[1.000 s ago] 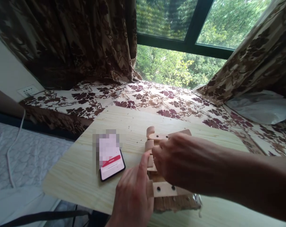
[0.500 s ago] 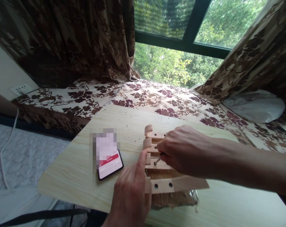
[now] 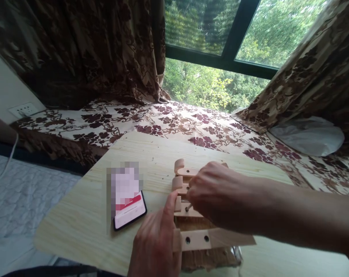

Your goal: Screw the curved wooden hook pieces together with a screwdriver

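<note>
A pale wooden assembly of several slats with curved end blocks and dark screw holes lies on the table. My left hand is closed on its left edge, thumb pressed along the end blocks. My right hand is closed in a fist over the slats. From it comes the thin metal shaft of a screwdriver, its tip at a hole in the third slat from the back. The handle is hidden in the fist. Beneath the front slat sits a brown block, with clear plastic at its right end.
A phone lies on the wood-grain table left of the assembly, its screen partly blurred out. Small crumbs dot the tabletop. Behind are a flowered sill cover, curtains and a white plastic bag.
The whole view has shifted slightly, so table, phone and assembly sit lower in the picture. My right hand has turned a little around the screwdriver, and less of the shaft shows. My left hand keeps its hold.
</note>
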Tool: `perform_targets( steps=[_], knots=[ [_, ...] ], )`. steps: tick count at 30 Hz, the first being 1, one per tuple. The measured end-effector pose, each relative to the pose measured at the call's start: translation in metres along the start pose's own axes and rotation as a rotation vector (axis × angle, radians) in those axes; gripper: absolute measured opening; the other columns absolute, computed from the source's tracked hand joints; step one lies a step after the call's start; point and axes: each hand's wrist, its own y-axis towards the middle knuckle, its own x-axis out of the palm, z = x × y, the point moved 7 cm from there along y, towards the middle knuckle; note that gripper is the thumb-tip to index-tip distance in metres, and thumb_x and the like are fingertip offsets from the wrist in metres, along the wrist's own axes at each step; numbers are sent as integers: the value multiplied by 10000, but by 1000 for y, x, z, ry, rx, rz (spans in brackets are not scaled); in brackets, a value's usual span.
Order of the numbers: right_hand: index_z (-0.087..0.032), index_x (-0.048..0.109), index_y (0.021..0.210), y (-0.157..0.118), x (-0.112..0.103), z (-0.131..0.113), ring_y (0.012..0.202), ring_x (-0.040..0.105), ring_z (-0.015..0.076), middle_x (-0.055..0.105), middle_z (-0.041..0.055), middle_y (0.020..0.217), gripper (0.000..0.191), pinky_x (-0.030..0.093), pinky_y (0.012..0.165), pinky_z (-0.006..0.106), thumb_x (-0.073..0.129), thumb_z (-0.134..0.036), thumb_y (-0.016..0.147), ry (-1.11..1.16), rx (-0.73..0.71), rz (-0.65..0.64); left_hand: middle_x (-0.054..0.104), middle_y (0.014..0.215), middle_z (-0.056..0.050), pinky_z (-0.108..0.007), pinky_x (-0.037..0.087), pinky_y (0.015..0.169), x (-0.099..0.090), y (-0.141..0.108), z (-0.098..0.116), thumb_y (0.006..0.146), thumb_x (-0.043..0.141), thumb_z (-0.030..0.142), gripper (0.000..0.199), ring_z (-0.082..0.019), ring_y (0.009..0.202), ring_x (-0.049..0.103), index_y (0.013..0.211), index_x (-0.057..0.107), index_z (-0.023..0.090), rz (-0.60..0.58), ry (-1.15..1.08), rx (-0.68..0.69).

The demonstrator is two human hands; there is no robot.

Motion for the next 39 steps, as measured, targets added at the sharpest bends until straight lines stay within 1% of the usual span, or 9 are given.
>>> perform_targets(
  steps=[3,7,11,14,18,25,29,33,39],
  knots=[
    [-136,598,604,2,0,15,442,397,91,504,2,502,200,228,443,255,577,-148,803,91,149,-96,665,1083,-147,-319,527,730,2,0,0,822,354,125,641,-211,863,657,1443,196,95,-13,5,1],
    [-130,636,761,-5,-3,12,494,464,105,587,19,639,90,265,452,264,561,-97,796,157,124,-81,682,1034,-137,-322,526,690,0,0,2,834,343,127,626,-211,818,664,1442,194,101,13,19,12],
    [-142,625,806,-16,-6,-10,695,539,148,619,48,831,113,341,546,293,555,-54,812,49,-44,124,699,955,-116,-313,534,644,-3,0,3,846,333,113,614,-202,747,669,1443,185,110,44,39,14],
    [-165,597,686,-20,-3,-21,656,506,176,590,29,705,139,314,549,330,580,-101,809,-133,-99,282,699,965,-119,-313,545,650,-3,0,2,826,341,97,652,-205,759,673,1451,152,105,45,50,24],
    [-167,557,597,-10,7,-17,463,388,122,530,-3,554,185,187,443,306,608,-87,756,-96,-117,200,688,1000,-135,-323,548,684,1,-1,1,825,330,108,657,-214,801,672,1455,148,86,12,38,18],
    [-162,621,661,-7,6,18,446,397,107,563,11,572,142,179,428,288,574,-157,795,191,208,29,677,1026,-155,-345,548,680,4,-4,-2,865,320,169,637,-236,815,671,1464,122,76,-2,32,32],
    [-155,628,825,-16,-5,-4,590,497,127,624,21,756,136,288,498,290,578,-56,747,101,-5,216,702,942,-109,-304,549,610,3,-2,-3,849,330,106,675,-207,726,679,1478,85,122,15,69,34],
    [-172,555,654,-19,-2,-21,576,485,145,586,-4,654,158,260,484,322,603,-93,783,-121,-159,296,712,825,-68,-286,553,571,0,1,-2,831,322,51,728,-194,651,678,1485,13,132,53,99,59],
    [-176,538,566,-2,7,-11,405,389,119,521,-27,496,194,163,407,325,672,-94,681,-128,-80,171,707,858,-79,-291,561,626,4,-3,-6,828,315,35,734,-195,697,681,1486,4,131,30,75,55]
  ],
)
